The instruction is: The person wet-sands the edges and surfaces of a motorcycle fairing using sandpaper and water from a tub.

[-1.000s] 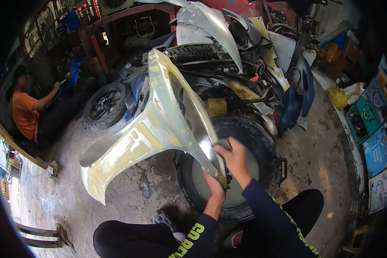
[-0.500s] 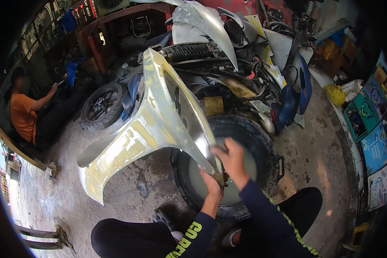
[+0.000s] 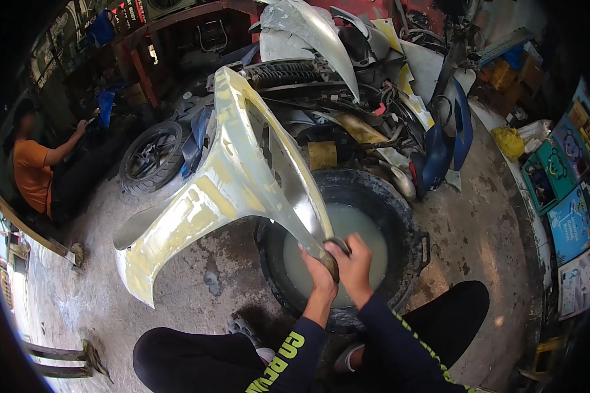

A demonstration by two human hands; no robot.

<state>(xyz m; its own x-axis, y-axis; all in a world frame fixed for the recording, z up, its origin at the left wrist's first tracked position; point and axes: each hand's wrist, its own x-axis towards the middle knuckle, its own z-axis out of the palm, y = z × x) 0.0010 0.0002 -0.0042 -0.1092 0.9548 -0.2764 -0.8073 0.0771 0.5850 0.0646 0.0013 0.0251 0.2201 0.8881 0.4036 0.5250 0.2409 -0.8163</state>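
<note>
A large motorcycle fairing panel point(image 3: 224, 175), silvery grey with yellowish and white patches, slants up and away from my hands. My left hand point(image 3: 319, 276) is closed around its narrow near end. My right hand point(image 3: 356, 267) presses a small dark pad point(image 3: 337, 245) against the edge of that same end; the fingers cover most of the pad. Below both hands stands a round black tub point(image 3: 264, 252) holding cloudy, pale water point(image 3: 359, 226). The panel's wide left wing hangs over the floor, outside the tub.
A loose wheel point(image 3: 152, 157) lies at the left. Beyond the tub is a heap of motorcycle parts point(image 3: 367, 131). At the far left, a person in an orange shirt point(image 3: 34, 170) sits holding something. Boxes and printed panels point(image 3: 570, 219) line the right side.
My right hand has moved slightly down and nearer with the dark pad, along the panel's edge. The left hand keeps its hold; the whole view has shifted a little.
</note>
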